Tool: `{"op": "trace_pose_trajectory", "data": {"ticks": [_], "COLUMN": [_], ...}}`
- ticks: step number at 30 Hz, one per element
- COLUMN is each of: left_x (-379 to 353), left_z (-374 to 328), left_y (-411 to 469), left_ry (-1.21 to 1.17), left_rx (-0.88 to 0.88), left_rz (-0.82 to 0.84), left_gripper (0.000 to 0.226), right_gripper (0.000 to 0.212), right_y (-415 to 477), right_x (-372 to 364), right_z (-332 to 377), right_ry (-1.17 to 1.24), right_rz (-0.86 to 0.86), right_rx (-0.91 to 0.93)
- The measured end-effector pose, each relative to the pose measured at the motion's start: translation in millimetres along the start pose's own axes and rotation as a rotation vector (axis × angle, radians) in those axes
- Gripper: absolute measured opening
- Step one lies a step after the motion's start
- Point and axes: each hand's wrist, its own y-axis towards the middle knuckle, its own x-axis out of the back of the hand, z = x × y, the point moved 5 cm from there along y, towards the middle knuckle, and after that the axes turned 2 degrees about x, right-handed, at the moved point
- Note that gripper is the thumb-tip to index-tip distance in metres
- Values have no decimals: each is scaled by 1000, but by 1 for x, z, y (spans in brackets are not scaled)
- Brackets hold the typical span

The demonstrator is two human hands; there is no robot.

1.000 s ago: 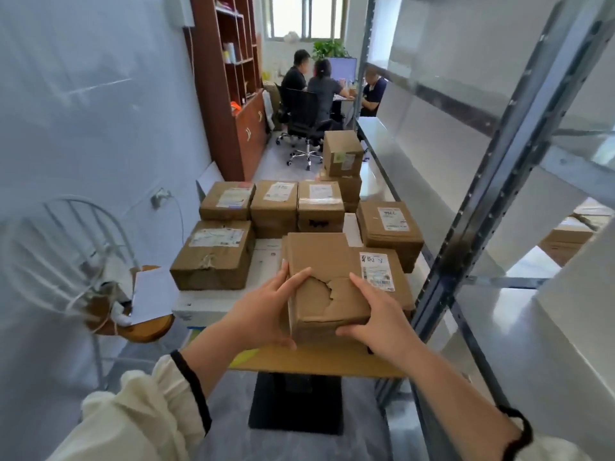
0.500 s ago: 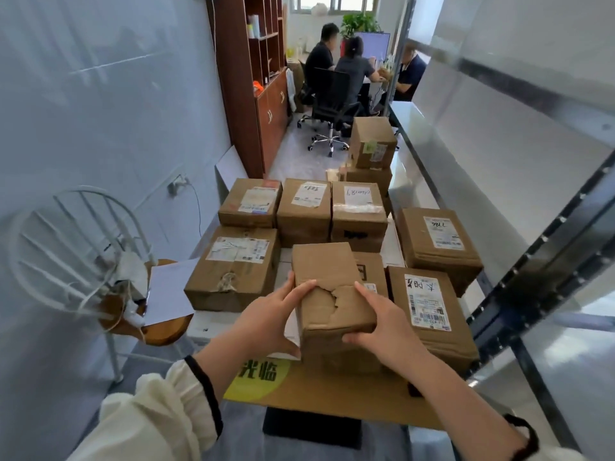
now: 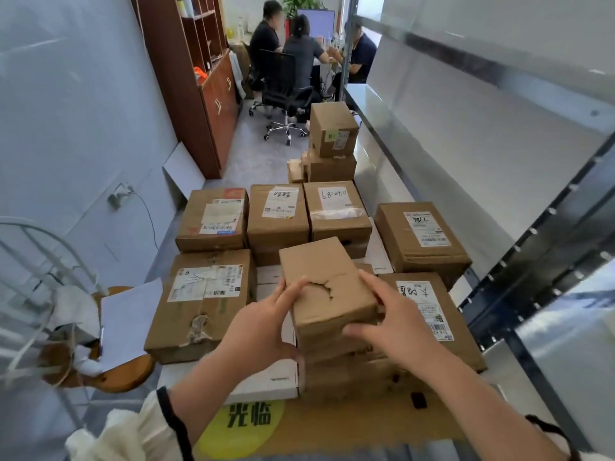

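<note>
Cardboard throughout: brown, matte, corrugated. Head view, the only view logged. Torn box (image 3: 327, 284) is at the centre of the counter (image 3: 349, 424), above a blurred stack of further cartons. Cannot tell whether its base touches that stack or is just clear of it. Top panel is punched in, with a curved, ragged tear, the flap sunk inward, fibrous edges and creasing around it. Left grip (image 3: 263, 324), a bare hand, holds the box's left side, with fingers reaching onto the top panel's left edge beside the tear and thumb low on the near face. Right grip (image 3: 396, 324) holds the opposite side, fingers spread along the right top edge, thumb across the near face. Judgement: the hold is two-sided because the weakened top cannot take pressure, so the load goes to the stiffer walls and corners. Damaged face is up, probably for inspection. Just right of it is the labelled box (image 3: 429, 314), with handwritten characters and a barcode on glossy white paper. To the left, across a gap, is the taped box (image 3: 203, 301), tape frayed at the front edge, label scuffed. Low between them lies a flat white carton (image 3: 266, 377), smooth-faced. Behind is a row of three boxes (image 3: 278, 214) packed side to side, labels up, presumably to read at a glance. Grey metal rack (image 3: 532, 261) runs along the right, with a perforated upright and smooth sheet shelves. Wooden chair seat (image 3: 129, 371) at left carries white paper.
</note>
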Motion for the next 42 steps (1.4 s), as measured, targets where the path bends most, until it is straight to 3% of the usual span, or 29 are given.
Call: {"op": "trace_pose_trajectory", "data": {"ticks": [4, 9, 14, 17, 21, 27, 31, 37, 42], "left_x": [22, 40, 52, 56, 61, 47, 31, 9, 6], "left_z": [6, 13, 16, 5, -1, -3, -2, 3, 4], "left_y": [28, 46, 63, 69, 78, 96, 102, 108, 100], "left_ry": [-260, -547, -691, -710, -685, -361, -365, -507, -539], "left_rx": [38, 13, 95, 100, 155, 161, 205, 331, 371], "left_rz": [-20, -101, -121, -123, -193, -84, -6, 150, 173], "left_gripper": [127, 109, 69, 62, 64, 71, 78, 55, 71], "right_gripper": [81, 52, 75, 75, 51, 27, 26, 33, 50], "right_y": [33, 60, 72, 79, 93, 111, 122, 135, 142], "right_x": [32, 56, 56, 50, 49, 50, 41, 14, 5], "right_z": [19, 33, 26, 20, 17, 4, -14, -47, -62], "right_ry": [121, 251, 279, 306, 335, 341, 303, 253, 242], "right_rz": [-67, 14, 104, 86, -13, -50, -9, 130, 172], "right_rx": [16, 56, 98, 127, 138, 36, -82, -290, -312]}}
